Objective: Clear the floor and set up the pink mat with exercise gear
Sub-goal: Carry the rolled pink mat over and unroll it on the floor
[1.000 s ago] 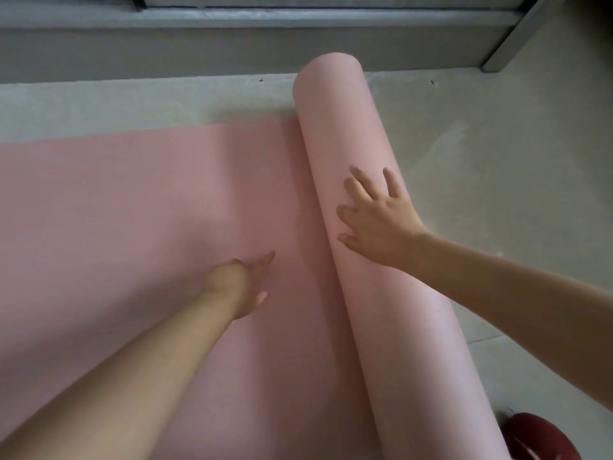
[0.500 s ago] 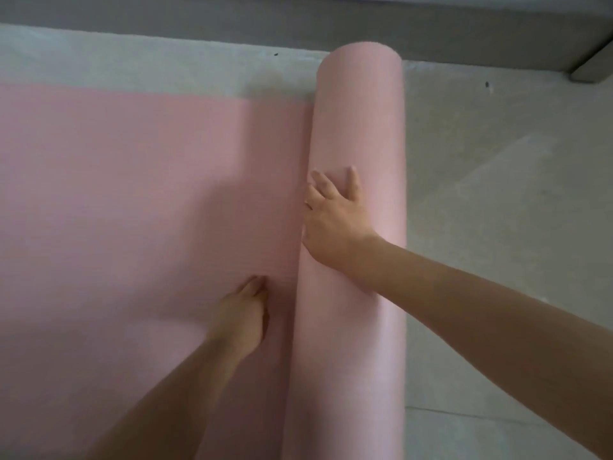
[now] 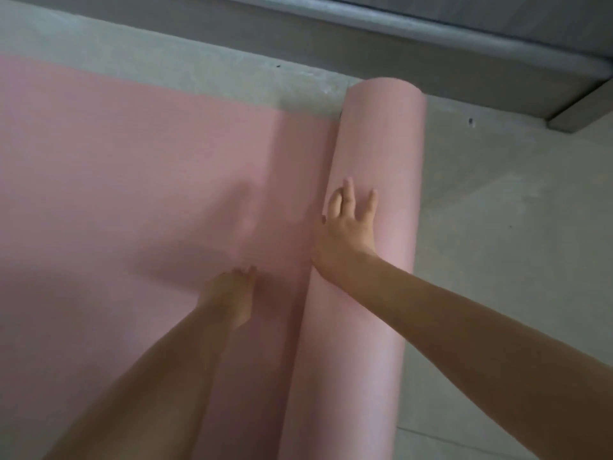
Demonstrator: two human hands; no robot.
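Head view shows you partway through laying out the pink mat [image 3: 139,180]. Its flat, unrolled part covers the left and centre of the frame, while the rolled part [image 3: 371,247] runs as a thick cylinder from the upper centre-right down to the bottom edge, just right of centre.

Your right hand [image 3: 346,232] lies on the left flank of the roll with fingers straight and spread, pressing it and grasping nothing. Your left hand [image 3: 229,295] rests on the flat mat just left of the roll; its fingers point away from the camera and look relaxed, with nothing held, though the blur makes the fingertips hard to read.

By my reading, the unrolling is well under way but not finished: a good thickness of mat is wound up on the roll, so you have more pushing to the right to do. Bare grey floor [image 3: 504,247] lies open on the right side of the frame for the roll to travel over, which suggests that stretch is cleared. No exercise gear shows anywhere here, so placing it on the mat is all ahead of you.

Count: one mat, partly flat and partly rolled; two hands, both on it; no gear items in sight. A grey ledge [image 3: 431,51] crosses the top of the frame beyond the roll's far end.
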